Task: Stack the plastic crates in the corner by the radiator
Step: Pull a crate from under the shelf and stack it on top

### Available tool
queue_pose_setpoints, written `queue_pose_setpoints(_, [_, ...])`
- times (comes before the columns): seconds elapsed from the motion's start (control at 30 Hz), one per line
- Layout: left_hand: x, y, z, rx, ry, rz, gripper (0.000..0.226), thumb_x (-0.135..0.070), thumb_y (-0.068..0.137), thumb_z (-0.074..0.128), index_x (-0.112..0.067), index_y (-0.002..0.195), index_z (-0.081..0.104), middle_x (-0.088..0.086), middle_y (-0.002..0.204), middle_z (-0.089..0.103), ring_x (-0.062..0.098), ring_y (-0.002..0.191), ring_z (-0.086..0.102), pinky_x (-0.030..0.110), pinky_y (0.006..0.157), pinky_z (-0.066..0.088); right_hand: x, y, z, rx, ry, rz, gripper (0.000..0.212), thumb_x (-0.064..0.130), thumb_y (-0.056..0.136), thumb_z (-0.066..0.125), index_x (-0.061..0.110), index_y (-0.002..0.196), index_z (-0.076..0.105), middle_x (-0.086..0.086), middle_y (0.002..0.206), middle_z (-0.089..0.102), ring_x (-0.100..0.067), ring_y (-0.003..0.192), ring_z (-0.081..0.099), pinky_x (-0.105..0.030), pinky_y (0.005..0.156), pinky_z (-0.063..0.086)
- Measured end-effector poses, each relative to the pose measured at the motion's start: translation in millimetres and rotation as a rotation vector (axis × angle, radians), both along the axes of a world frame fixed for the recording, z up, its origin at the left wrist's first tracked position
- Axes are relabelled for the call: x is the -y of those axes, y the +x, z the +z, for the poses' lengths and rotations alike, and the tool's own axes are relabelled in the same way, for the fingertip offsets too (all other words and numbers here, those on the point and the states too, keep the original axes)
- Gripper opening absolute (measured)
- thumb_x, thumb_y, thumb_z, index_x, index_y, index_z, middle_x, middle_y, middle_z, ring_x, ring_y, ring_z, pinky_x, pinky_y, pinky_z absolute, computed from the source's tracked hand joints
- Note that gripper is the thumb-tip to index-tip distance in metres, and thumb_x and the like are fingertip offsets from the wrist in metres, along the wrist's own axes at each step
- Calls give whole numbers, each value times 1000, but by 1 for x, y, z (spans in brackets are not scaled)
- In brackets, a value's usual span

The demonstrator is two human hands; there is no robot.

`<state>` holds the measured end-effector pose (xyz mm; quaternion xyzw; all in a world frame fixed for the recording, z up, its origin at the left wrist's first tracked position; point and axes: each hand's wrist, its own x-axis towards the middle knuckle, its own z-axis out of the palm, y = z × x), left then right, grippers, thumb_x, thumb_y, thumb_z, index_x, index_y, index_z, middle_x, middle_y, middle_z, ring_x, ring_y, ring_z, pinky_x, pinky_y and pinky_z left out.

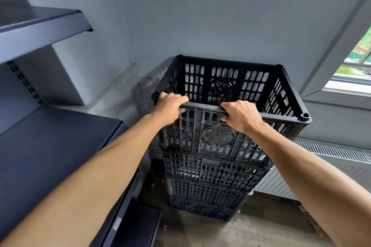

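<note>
A shop: empty gondola shelving (40,24), stacked crates (210,166).

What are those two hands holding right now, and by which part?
The left hand and the right hand both grip the top black crate by its near upper rim, fingers curled over the edge.

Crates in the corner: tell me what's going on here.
A person grips the near rim of the top crate with both hands: left hand by its left corner, right hand nearer the middle. It tops a stack of lower crates in the corner, beside the radiator. Whether it is fully seated is unclear.
</note>
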<state>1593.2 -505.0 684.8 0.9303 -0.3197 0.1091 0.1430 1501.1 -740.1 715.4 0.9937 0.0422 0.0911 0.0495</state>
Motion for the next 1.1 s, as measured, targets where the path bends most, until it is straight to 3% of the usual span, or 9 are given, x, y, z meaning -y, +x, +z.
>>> queue_pose_setpoints(0.43, [7, -2, -4, 38, -9, 39, 8, -9, 92, 59, -16, 96, 57, -6, 88, 51, 20, 93, 45, 32, 80, 20, 0, -7, 3, -17, 1, 6, 18, 34, 94, 62, 18, 101, 58, -6, 84, 71, -32, 80, 70, -37, 68, 55])
queue_pose_setpoints(0.8, [11, -27, -12, 70, -52, 52, 12, -8, 89, 61, -18, 95, 59, -10, 85, 48, 14, 86, 37, 30, 77, 16, 3, -32, -3, -8, 0, 12, 18, 35, 95, 61, 19, 102, 59, -3, 79, 70, -28, 71, 69, -35, 63, 56])
queue_pose_setpoints(1.1, [13, -42, -16, 116, -69, 56, 11, -9, 88, 63, -17, 95, 61, -7, 86, 55, 19, 88, 47, 31, 77, 17, 7, -42, -6, 13, -26, 6, 17, 35, 94, 62, 19, 99, 58, -3, 77, 70, -27, 71, 69, -32, 60, 53])
